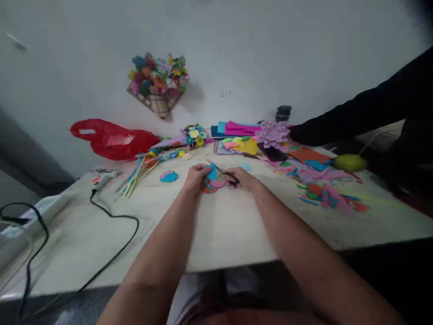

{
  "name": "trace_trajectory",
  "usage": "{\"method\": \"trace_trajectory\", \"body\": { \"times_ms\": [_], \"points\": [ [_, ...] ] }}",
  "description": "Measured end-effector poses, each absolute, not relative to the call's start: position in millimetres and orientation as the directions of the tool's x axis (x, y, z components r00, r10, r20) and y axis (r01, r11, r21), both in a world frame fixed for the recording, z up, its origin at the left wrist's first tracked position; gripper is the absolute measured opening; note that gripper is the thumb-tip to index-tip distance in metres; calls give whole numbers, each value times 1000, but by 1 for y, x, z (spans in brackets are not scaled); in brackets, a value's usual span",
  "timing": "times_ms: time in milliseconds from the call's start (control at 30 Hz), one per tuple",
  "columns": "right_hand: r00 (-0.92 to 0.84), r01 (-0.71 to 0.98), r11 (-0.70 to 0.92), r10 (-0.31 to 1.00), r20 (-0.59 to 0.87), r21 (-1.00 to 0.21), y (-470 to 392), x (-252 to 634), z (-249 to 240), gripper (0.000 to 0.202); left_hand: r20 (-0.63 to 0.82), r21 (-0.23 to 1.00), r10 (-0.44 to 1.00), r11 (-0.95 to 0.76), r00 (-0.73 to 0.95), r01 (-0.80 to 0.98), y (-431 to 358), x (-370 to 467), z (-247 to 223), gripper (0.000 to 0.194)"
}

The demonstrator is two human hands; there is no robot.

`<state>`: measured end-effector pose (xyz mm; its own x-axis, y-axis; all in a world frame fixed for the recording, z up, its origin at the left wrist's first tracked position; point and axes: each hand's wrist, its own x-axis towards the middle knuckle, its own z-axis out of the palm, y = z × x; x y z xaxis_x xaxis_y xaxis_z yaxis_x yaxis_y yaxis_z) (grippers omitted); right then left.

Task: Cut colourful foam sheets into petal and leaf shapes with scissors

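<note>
On wall [270,58] beyond scissors [221,171] — "217" [225,94]

Bright blue is shown by the held piece [212,172] and black by the scissor handles [233,179]; the plastic bag [125,142] is coloured red, the large flower [272,133] lilac, the desk [233,230] pale cream, the wall [270,49] greyish white.

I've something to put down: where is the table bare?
Bare table shows between the black cord and left forearm, and between the left and right forearm, this side of the scissors. Crowded: along the wall from red bag to lilac flower, and the scraps at right.
</note>
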<state>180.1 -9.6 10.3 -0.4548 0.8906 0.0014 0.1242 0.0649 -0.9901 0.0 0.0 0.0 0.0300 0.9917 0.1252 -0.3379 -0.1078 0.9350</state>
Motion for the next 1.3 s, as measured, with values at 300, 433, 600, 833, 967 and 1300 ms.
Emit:
{"method": "trace_trajectory", "body": {
  "times_ms": [300,433,600,833,967,1300],
  "points": [
    [-451,159,111,892,28,-981,-13,182,11,24,108,944,990,-72,95,-323,-3,-2,3,33],
    [-473,187,162,879,55,-969,-11,183,8,27,119,935,990,-85,77,-343,-4,-2,3,32],
    [-498,195,189,865,69,-962,-12,185,9,29,112,940,993,-90,47,-330,-6,-2,5,34],
    [-528,192,220,845,89,-956,-11,187,9,31,123,936,992,-105,33,-335,-8,-2,7,35],
    [-524,211,211,849,72,-954,-9,187,7,31,119,937,993,-104,25,-333,-10,-1,10,35],
    [-543,223,241,835,85,-944,-7,188,6,32,124,938,991,-131,-41,-321,-10,1,11,32]
  ]
}}
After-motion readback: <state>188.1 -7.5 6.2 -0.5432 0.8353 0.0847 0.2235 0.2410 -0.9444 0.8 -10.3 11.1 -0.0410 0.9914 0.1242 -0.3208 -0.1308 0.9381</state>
